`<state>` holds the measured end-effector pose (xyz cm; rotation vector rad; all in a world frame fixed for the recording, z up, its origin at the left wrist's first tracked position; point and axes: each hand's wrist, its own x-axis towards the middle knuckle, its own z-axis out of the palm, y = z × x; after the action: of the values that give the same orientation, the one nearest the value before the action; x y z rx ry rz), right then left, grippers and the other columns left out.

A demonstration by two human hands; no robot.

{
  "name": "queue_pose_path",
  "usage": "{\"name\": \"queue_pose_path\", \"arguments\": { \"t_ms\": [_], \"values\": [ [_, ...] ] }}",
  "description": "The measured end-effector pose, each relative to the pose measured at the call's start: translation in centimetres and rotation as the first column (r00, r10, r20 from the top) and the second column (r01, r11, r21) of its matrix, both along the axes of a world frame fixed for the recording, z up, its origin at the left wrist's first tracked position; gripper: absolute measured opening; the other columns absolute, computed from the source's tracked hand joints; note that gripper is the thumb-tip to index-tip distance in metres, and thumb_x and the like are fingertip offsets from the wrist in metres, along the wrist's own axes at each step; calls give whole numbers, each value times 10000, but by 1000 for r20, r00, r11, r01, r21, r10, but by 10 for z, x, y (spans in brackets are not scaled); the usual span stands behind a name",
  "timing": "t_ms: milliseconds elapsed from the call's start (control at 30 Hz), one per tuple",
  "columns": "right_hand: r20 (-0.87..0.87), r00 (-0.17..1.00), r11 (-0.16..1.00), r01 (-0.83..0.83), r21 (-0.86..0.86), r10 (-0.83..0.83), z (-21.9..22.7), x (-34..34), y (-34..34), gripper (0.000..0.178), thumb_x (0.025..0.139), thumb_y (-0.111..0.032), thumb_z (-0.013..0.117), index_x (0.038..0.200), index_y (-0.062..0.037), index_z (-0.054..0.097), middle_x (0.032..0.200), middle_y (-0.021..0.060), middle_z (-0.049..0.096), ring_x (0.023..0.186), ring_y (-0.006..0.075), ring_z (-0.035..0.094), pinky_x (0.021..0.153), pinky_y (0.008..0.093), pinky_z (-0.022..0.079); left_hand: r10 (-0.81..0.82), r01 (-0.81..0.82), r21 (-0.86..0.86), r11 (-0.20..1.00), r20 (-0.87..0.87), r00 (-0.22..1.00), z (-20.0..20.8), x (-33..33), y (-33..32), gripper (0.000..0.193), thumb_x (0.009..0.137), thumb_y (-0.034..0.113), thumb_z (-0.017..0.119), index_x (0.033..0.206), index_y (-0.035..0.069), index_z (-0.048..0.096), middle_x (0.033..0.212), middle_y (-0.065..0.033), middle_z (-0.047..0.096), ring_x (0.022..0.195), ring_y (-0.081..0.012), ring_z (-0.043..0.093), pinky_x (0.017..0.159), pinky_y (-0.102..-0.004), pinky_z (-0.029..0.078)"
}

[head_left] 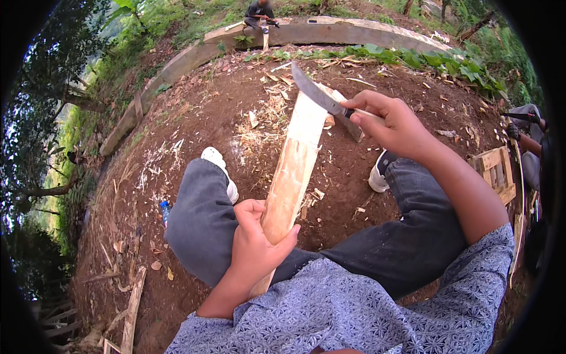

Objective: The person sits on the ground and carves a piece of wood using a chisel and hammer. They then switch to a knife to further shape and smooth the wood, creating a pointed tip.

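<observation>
With the fingers (367, 96) of the right hand (394, 127), grips a knife (317, 92) by its handle, closed firmly round it, and aims the blade up and leftward across the far end of a wooden board (292, 162). Cannot tell whether the blade touches the wood. Bends the right elbow out to the side and brings the forearm inward above the right thigh. With the left hand (256, 248), low and near the lap, clasps the lower part of the board, fingers curled against both long edges. Slants the board up and slightly rightward between 2 bent knees, paler at the top than below.

Has open soil (345, 177) on both sides, between the board and 2 shoes (219, 165). Finds less room by the upper right edge, with a wood block (355, 128) just beside. Faces, well apart, a low wall (377, 30) with 1 person (259, 13) seated on it.
</observation>
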<state>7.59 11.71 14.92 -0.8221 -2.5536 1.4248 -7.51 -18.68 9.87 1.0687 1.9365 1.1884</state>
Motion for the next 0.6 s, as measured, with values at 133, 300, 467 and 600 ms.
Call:
{"name": "queue_pose_path", "arguments": {
  "t_ms": [133, 300, 467, 600],
  "values": [
    [-59, 993, 993, -103, 51, 106, -9, 2, -13, 246, 987, -198, 688, 1198, -71, 706, 1001, 134, 766, 932, 197, 731, 849, 367, 542, -5, 4, 23, 1000, 31, 1000, 0, 1, 0, 677, 809, -7, 819, 1217, 42, 281, 1180, -187, 548, 1128, -209, 610, 976, -343, 492],
    [51, 977, 976, 209, -60, -206, 4, -2, 2, 254, 981, -197, 700, 1202, -73, 711, 997, 127, 764, 934, 190, 716, 875, 379, 542, -5, 4, 39, 999, 24, 1000, 1, 1, -2, 686, 804, -17, 817, 1212, 56, 271, 1191, -180, 527, 1139, -207, 596, 986, -349, 488],
    [-64, 965, 956, -243, 163, 256, -2, 2, -9, 218, 992, -167, 678, 1173, -52, 713, 965, 92, 762, 863, 148, 700, 813, 345, 551, 11, -12, 28, 1000, 48, 999, -4, 0, -4, 675, 802, -30, 810, 1199, 64, 272, 1181, -176, 536, 1134, -200, 592, 985, -345, 490],
    [4, 1000, 1000, -18, 16, 18, -4, 5, -4, 264, 997, -191, 675, 1234, -77, 682, 1016, 100, 766, 964, 190, 730, 870, 362, 540, 25, -27, 24, 999, 92, 995, -2, 2, -5, 679, 795, -30, 809, 1200, 65, 272, 1174, -171, 542, 1128, -191, 592, 980, -342, 492]
  ]
}}
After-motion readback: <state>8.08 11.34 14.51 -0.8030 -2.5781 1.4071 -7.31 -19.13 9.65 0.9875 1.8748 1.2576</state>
